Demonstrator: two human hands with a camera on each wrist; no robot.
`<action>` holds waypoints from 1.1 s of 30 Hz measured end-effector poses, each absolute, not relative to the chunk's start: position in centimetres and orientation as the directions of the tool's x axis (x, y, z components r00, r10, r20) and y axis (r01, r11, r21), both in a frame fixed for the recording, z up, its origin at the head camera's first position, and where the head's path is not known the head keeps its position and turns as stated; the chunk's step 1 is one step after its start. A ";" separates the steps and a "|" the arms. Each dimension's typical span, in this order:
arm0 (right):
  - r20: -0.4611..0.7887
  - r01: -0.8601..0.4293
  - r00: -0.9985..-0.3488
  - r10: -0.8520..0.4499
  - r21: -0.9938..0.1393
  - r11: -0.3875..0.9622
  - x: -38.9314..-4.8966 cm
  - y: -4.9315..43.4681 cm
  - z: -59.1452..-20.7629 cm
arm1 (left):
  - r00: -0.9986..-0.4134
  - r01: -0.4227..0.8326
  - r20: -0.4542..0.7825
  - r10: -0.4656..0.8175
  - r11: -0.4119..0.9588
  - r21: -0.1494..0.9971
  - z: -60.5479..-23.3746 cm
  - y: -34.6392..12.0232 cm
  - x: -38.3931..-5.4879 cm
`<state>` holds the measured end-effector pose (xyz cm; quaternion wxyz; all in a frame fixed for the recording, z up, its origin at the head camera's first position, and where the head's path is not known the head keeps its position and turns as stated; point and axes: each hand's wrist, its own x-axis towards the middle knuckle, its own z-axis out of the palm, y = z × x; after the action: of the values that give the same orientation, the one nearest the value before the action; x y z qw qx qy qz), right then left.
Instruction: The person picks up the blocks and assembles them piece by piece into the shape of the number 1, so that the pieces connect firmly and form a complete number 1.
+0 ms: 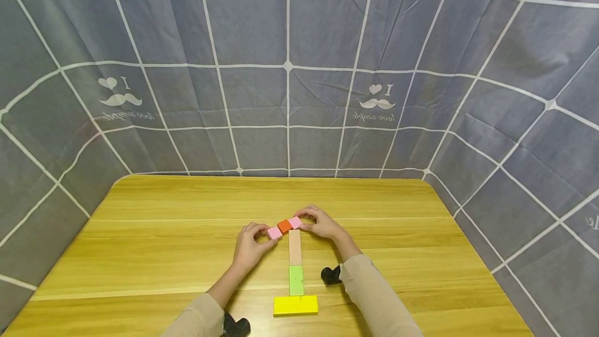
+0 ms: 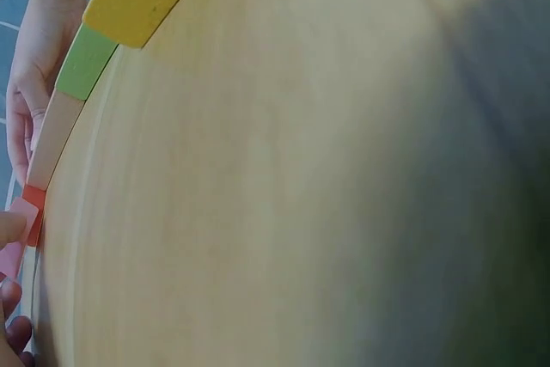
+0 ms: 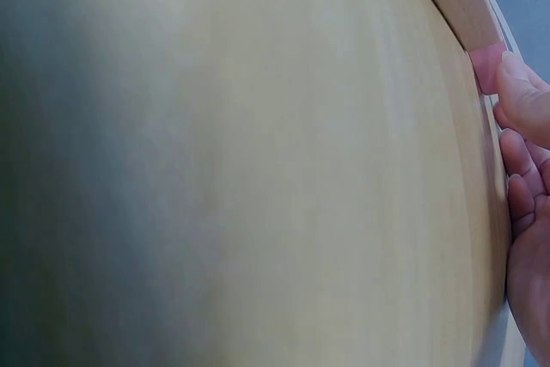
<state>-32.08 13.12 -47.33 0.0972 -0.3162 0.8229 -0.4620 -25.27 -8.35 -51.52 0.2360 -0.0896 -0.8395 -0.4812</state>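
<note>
In the head view a slanted row of small blocks lies at the far end of a line of longer blocks: a pink block, an orange block and a second pink block. My left hand pinches the left pink block between thumb and fingers. The right hand holds the right pink block by its outer side. Below the row runs a pale wooden block, then a light green block. A yellow block lies crosswise at the near end.
The blocks lie on a wood-grain table. A grey curtain with white grid lines hangs behind and beside it. Black wrist devices show by the left sleeve and the right sleeve.
</note>
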 end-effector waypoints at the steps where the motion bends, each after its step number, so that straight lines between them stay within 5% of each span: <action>1: 0.133 -0.431 -0.781 -0.610 -0.822 0.372 -32.1 13.1 -47.3 | -0.879 0.365 0.470 -0.078 0.525 0.769 -51.5 -8.3 -25.3; 8: 0.143 -0.442 -0.777 -0.614 -0.817 0.369 -32.1 13.1 -47.3 | -0.942 0.224 0.325 -0.082 0.568 0.792 -51.2 -8.3 -25.4; 33: 0.125 -0.430 -0.783 -0.609 -0.816 0.386 -32.0 13.1 -47.1 | -0.943 0.211 0.327 -0.067 0.639 0.740 -51.4 -8.1 -25.3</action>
<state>-32.02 13.15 -47.14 0.0979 -0.3142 0.8266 -0.4566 -25.25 -8.06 -51.37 0.1643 -0.0407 -0.8902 -0.4230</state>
